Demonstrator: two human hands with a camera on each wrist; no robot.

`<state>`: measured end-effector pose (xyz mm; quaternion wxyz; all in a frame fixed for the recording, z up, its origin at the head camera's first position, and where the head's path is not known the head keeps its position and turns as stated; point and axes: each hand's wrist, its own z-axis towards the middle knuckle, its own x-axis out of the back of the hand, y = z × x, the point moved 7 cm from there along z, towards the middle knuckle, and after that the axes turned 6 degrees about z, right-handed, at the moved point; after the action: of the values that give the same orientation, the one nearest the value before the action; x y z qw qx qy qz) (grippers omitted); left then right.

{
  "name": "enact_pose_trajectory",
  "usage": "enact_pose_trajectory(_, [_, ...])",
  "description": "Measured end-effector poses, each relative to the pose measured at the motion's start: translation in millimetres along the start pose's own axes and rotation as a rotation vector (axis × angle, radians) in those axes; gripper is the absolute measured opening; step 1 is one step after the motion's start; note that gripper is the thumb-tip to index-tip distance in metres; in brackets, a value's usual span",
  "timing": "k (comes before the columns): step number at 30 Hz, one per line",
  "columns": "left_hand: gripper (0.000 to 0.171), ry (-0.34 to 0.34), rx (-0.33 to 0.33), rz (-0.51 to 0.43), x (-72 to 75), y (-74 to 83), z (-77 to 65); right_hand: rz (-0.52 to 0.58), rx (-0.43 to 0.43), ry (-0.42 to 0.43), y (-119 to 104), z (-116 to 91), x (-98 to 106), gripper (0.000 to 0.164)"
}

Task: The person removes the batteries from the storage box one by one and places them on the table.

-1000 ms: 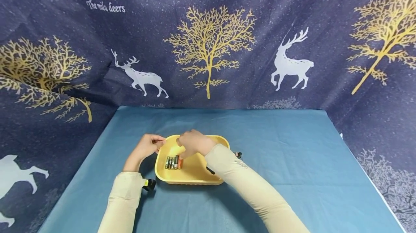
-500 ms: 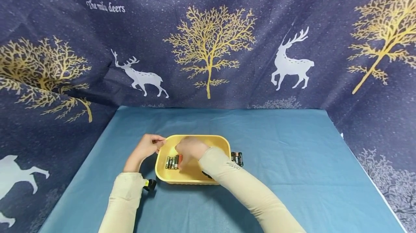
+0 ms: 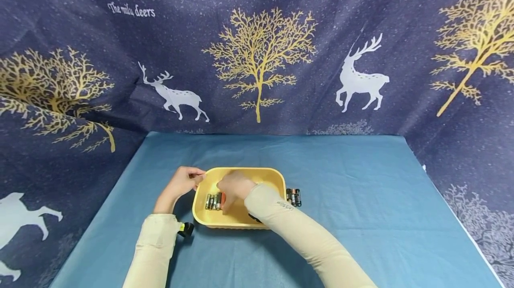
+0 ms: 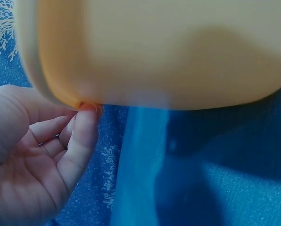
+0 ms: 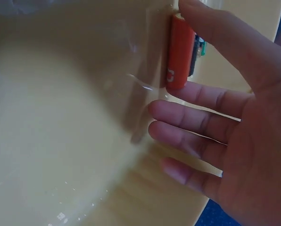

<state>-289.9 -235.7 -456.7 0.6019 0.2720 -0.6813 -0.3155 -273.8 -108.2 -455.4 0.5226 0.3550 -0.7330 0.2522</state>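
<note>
A yellow plastic basin (image 3: 241,225) sits on the table. My left hand (image 3: 181,183) pinches its rim at the far left corner, and the left wrist view has thumb and fingertip on that edge (image 4: 60,100). My right hand (image 3: 237,185) reaches down inside. Thumb and index finger hold an orange battery (image 5: 179,52) by its two ends, while the other fingers stay spread. Left of it, several dark and green batteries (image 3: 213,201) lie side by side in a row on the basin floor. The orange one is partly hidden by the hand in the head view.
Several dark batteries (image 3: 293,197) lie in a row on the table just right of the basin. A blue cloth (image 3: 361,216) covers the table. Behind it hangs a dark curtain (image 3: 281,69) printed with deer and trees.
My right hand has lowered and drawn slightly nearer within the basin, around the orange battery. The batteries outside the basin on the right have come into fuller view. My left hand stays put.
</note>
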Motion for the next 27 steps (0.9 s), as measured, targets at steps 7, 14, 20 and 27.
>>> enact_pose_trajectory(7, [0.021, -0.004, -0.022, -0.008, -0.7, -1.6, 1.8, -0.022, -0.004, 0.002, 0.0, 0.4, -3.2, 0.039])
enact_pose_trajectory(14, [0.022, -0.008, -0.027, 0.006, 0.3, 1.2, 1.7, -0.001, 0.003, 0.003, 3.7, -1.8, -1.6, 0.036])
enact_pose_trajectory(20, [0.022, -0.012, -0.014, 0.001, 1.9, 2.5, -0.2, 0.016, 0.008, 0.007, 7.6, -9.1, 1.8, 0.036])
enact_pose_trajectory(27, [0.024, -0.016, 0.0, -0.003, 0.9, 2.0, -1.3, 0.023, 0.012, 0.041, 13.4, -23.5, 10.1, 0.032])
